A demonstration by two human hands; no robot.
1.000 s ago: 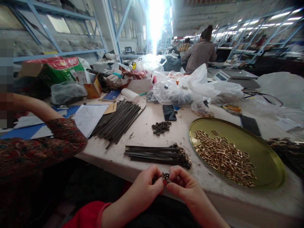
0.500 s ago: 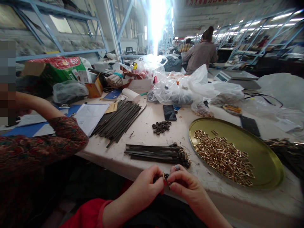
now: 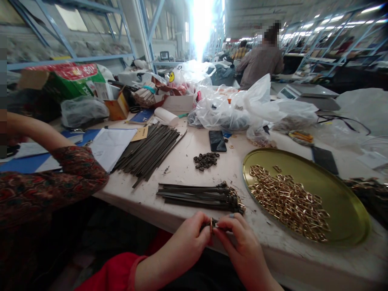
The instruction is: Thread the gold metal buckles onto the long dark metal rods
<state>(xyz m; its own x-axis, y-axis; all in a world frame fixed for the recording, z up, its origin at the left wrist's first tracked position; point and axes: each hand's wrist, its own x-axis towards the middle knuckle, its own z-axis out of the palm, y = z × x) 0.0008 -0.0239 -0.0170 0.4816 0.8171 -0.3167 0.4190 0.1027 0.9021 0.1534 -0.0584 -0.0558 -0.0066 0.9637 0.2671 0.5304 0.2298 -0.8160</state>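
At the table's front edge, my left hand (image 3: 189, 238) pinches a gold buckle (image 3: 211, 224) standing on edge, with a dark strap piece (image 3: 215, 223) by it. My right hand (image 3: 242, 242), ringed on one finger, closes thumb and fingertips on that dark piece from the other side. Fingers hide most of the strap. Just beyond lies a bundle of dark straps (image 3: 194, 194) with gold buckles at their right ends. A small heap of dark loops (image 3: 206, 161) sits behind it. To the right, loose gold buckles (image 3: 287, 202) fill part of a round gold tray (image 3: 348, 214).
Long dark straps (image 3: 151, 149) lie fanned at left, beside papers (image 3: 112, 147). A co-worker's patterned sleeve (image 3: 75, 173) rests at the table's left edge. A phone (image 3: 217, 141), plastic bags (image 3: 224, 113) and a scale (image 3: 312, 95) stand farther back. Another person (image 3: 262, 62) sits beyond.
My right hand has turned and its fingers have drawn closer together against the dark piece. The gold buckle now shows edge-on between both hands. The view has shifted slightly.
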